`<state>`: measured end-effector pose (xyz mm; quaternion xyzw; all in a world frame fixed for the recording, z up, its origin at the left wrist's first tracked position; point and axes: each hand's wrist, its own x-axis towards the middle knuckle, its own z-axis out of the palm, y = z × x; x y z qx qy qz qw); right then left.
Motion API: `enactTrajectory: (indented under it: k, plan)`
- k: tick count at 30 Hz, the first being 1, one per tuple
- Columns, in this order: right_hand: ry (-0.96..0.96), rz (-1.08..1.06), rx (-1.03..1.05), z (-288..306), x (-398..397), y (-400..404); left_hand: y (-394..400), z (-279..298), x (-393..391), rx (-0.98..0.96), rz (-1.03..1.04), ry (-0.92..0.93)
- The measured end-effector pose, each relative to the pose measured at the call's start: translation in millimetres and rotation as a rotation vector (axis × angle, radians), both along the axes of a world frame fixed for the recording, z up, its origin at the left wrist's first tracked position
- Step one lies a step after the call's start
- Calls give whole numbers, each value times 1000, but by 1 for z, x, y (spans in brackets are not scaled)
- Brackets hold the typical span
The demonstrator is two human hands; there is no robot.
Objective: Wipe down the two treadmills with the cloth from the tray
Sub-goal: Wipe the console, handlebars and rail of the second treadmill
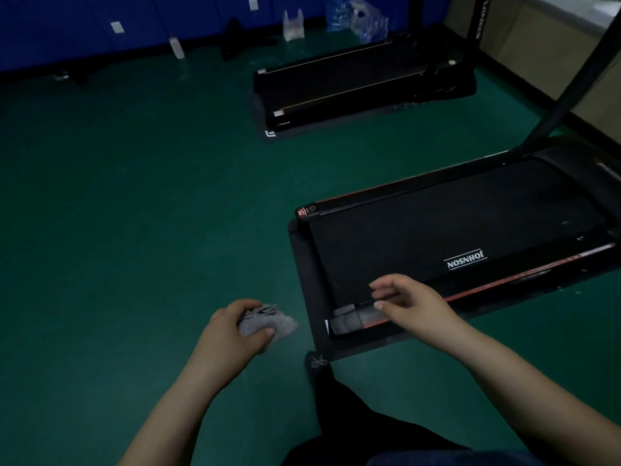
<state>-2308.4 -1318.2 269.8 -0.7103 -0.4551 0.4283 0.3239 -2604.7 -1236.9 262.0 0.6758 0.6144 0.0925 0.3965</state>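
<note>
The person's left hand (pixel 235 326) clutches a crumpled grey cloth (pixel 268 322), fingers curled around it, above the green floor (pixel 134 213) just beside the near corner of the near treadmill (pixel 453 230). The right hand (pixel 408 304) hovers over that treadmill's near end, fingers loosely spread and holding nothing, the thumb above the grey end cap (pixel 353 319) at the rear corner. This treadmill lies on a black mat (pixel 302 264), and its black belt carries a white logo near the right side rail. A slanted black post (pixel 571 82) rises from its far end. The 2nd treadmill (pixel 363 82) sits well apart, toward the blue wall (pixel 100 15), also on a dark mat. Along the foot of that wall stand a white bottle (pixel 176 47), a white plastic bag (pixel 293 25) and packs of water bottles (pixel 359 18). The person's dark trouser leg (pixel 336 415) shows at the bottom edge.
</note>
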Motion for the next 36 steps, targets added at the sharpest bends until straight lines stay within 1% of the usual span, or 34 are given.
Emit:
enactTrajectory:
  k: [3,7,10,14,17,22,29,36]
  plan:
    - [2,33,-32,-10,-3,45,44,-12,-6,-48,50,-12]
    - [-21,51,-18,-16,1,127,122,-19,-5,-37,45,23]
    - [-22,42,-6,-8,6,189,184,-10,-5,-4,-5,93]
    - [-21,45,38,6,7,265,263,8,-8,68,-19,107]
    - [-8,39,57,6,3,313,308,14,-16,101,3,105]
    - [5,-6,43,-5,-13,383,383,-2,-35,37,3,104]
    - [26,-149,44,-18,-38,505,532,-14,-48,40,-123,99]
    - [31,-318,65,-15,-35,597,683,5,-29,83,-306,130]
